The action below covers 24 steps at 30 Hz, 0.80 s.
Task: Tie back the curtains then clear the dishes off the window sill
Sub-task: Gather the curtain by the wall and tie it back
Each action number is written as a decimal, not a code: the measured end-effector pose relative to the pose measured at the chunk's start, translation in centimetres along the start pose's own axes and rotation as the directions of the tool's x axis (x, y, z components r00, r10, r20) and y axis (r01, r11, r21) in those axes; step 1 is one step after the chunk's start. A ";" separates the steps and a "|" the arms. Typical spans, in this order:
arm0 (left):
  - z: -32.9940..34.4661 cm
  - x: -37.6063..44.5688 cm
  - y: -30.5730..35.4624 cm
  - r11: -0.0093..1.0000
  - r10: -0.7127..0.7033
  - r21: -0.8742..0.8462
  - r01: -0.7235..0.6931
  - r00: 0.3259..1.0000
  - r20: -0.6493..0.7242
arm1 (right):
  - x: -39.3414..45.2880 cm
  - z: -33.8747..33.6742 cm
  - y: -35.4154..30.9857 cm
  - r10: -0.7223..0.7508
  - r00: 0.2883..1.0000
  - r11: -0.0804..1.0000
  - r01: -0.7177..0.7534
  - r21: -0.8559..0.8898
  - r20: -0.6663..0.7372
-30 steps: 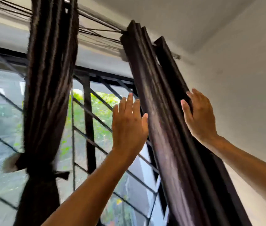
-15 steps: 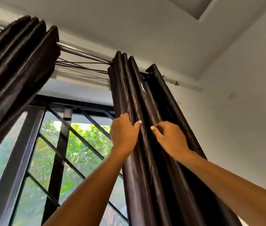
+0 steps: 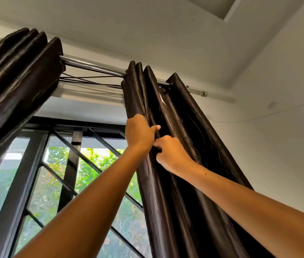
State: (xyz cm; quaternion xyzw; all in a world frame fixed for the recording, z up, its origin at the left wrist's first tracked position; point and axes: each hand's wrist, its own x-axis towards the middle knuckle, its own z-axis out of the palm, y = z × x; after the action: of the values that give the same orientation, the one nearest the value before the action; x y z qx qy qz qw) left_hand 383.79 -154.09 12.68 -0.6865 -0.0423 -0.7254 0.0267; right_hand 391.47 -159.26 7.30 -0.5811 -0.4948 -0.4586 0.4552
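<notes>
The right curtain [image 3: 188, 138], dark brown and glossy, hangs in bunched folds from the metal rod [image 3: 91, 66]. My left hand [image 3: 140, 134] grips its leftmost folds high up, thumb pressed across the fabric. Just below and to the right, my right hand [image 3: 171, 153] pinches a neighbouring fold with curled fingers. The two hands almost touch. The left curtain [image 3: 15, 75] hangs gathered at the upper left, untouched. The window sill and any dishes are out of view.
A black window frame with diagonal bars [image 3: 72, 164] fills the lower left, green foliage behind it. Thin cords [image 3: 91, 81] run under the rod between the curtains. A white wall [image 3: 277, 146] stands close on the right, and the ceiling is above.
The view has tilted upward from the tied left curtain to the rod. Both hands went from flat beside the right curtain to gripping its folds, moving closer together.
</notes>
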 end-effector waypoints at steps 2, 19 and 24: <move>-0.3 0.5 0.1 0.999 0.006 0.040 -0.006 1.000 -0.009 | 0.0 -0.7 -0.9 -0.031 0.995 0.999 0.030 0.017 0.094; 0.9 2.8 -1.0 0.999 0.025 -0.031 -0.025 1.000 -0.003 | 7.9 -1.3 2.3 0.109 0.994 0.992 -0.108 0.064 -0.002; 0.5 6.0 -0.8 0.999 -0.021 -0.048 0.015 0.993 -0.118 | 8.7 -1.0 -1.2 -0.110 0.985 0.994 0.106 0.042 0.131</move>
State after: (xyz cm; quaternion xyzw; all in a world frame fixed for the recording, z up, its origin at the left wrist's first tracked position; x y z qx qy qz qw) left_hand 383.87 -153.11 18.70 -0.6423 -0.0299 -0.7659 0.0066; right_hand 391.01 -158.75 16.07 -0.5748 -0.5628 -0.4339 0.4056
